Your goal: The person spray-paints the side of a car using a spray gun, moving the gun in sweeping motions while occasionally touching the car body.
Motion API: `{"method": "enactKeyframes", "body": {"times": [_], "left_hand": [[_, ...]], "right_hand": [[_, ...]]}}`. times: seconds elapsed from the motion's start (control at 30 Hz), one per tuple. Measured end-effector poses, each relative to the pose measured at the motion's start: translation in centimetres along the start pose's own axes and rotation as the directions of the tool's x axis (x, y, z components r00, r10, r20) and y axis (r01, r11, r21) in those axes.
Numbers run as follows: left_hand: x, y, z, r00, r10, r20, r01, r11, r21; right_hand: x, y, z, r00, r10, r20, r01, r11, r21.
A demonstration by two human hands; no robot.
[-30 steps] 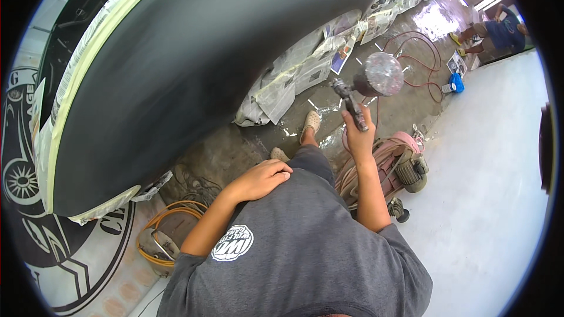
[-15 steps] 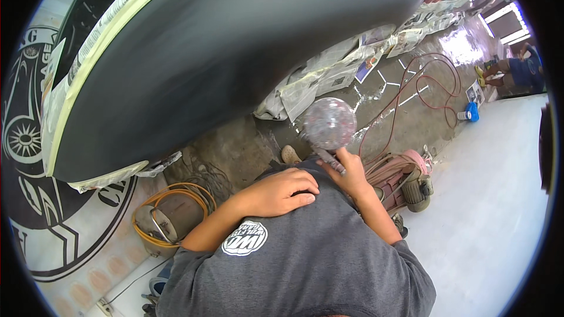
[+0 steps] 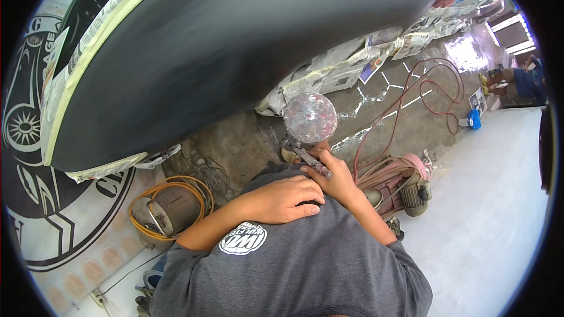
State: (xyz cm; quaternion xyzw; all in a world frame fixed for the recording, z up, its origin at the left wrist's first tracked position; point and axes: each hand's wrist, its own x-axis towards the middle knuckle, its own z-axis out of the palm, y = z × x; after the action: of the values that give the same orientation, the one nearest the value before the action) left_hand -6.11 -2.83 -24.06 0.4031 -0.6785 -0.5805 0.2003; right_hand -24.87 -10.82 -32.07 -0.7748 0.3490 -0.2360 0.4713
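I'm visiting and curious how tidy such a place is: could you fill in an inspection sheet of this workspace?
Surface: floor brownish grey, with white strips and shiny patches.
Job's things: spray gun with a paint-speckled cup; dark curved panel, bordered by yellowish tape and newspaper.
Clutter: blue object by the pale wall; motorised machine at right; canister at left.
Grips: left grip resting on the grey shirt; right grip holding the spray gun.
Cables: red hose looping over the floor; orange hose coiled around the canister; greyish cords tangled nearby.
Surroundings: another person at far right, partly cut off.
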Motion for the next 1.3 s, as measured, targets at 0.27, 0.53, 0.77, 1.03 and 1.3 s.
{"method": "enactKeyframes", "body": {"times": [0.27, 0.53, 0.77, 1.03, 1.3], "left_hand": [[1.3, 0.1, -0.2, 0.998, 0.013, 0.067, -0.014, 1.000, 0.018], [1.3, 0.9, -0.2, 0.991, 0.067, 0.119, -0.068, 0.998, -0.001], [1.4, 1.3, -0.2, 0.976, 0.103, 0.191, -0.091, 0.993, -0.072], [2.1, 1.2, -0.5, 0.958, 0.178, 0.225, -0.175, 0.984, -0.032], [1.6, 1.4, -0.4, 0.961, 0.164, 0.223, -0.164, 0.986, -0.021]], "right_hand": [[-3.8, -0.4, -2.5, 0.955, 0.231, -0.188, -0.233, 0.972, 0.011], [-2.8, -2.4, -2.9, 0.963, 0.232, -0.135, -0.226, 0.972, 0.061], [-1.9, -3.0, -2.2, 0.989, 0.133, -0.065, -0.122, 0.980, 0.156], [-3.6, -3.6, -4.5, 0.861, 0.410, -0.300, -0.353, 0.908, 0.227], [-2.6, -5.4, -4.4, 0.925, 0.298, -0.235, -0.268, 0.951, 0.152]]}}
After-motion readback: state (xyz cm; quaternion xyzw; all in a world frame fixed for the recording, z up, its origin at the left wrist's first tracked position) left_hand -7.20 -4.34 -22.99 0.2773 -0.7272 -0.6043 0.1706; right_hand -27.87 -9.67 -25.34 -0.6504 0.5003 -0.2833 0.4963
